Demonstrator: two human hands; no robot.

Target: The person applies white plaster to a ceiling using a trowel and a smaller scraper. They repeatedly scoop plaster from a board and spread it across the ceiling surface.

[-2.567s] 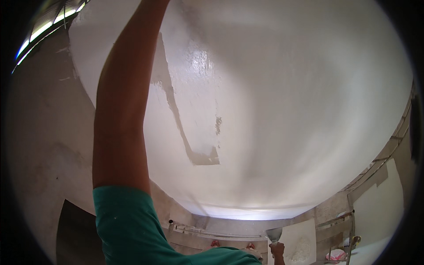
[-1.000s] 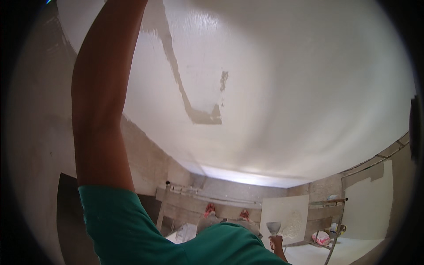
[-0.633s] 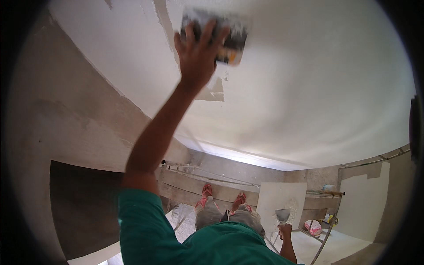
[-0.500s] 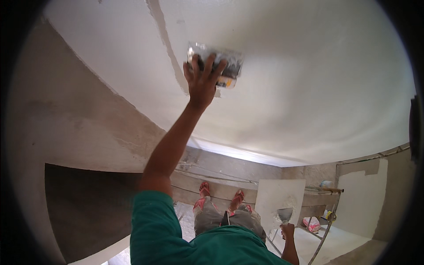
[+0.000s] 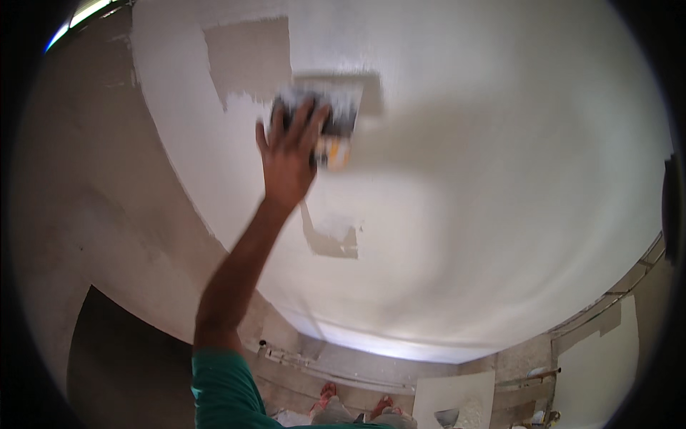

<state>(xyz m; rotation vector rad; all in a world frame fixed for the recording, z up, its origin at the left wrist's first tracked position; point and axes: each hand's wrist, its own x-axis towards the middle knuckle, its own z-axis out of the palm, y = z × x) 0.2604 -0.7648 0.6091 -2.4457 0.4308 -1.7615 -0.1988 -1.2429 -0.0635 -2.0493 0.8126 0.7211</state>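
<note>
My left hand (image 5: 291, 161) is raised high against the white wall (image 5: 443, 214), gripping a wide plastering blade (image 5: 339, 114) with the fingers spread over its back. The blade lies against the wall and is slightly blurred. Just above and left of it is a bare grey-brown patch (image 5: 250, 57) in the white coat. Below my hand, a smaller unfinished patch (image 5: 336, 243) shows. Near the lower edge, a putty knife (image 5: 447, 417) rests its blade over a pale board (image 5: 457, 390) with a heap of white filler (image 5: 469, 412). My right hand is out of the picture.
My sandalled feet (image 5: 329, 390) stand on a scaffold plank (image 5: 286, 379) below. Scaffold tubes (image 5: 539, 375) and a partly coated wall (image 5: 600, 357) are at the lower right. A dark opening (image 5: 128, 357) lies at the lower left, beside an uncoated wall (image 5: 86, 179).
The view has tilted upward along the wall. My left hand has carried the blade higher, from the lower patch to the large bare patch. My right hand has dropped out of sight.
</note>
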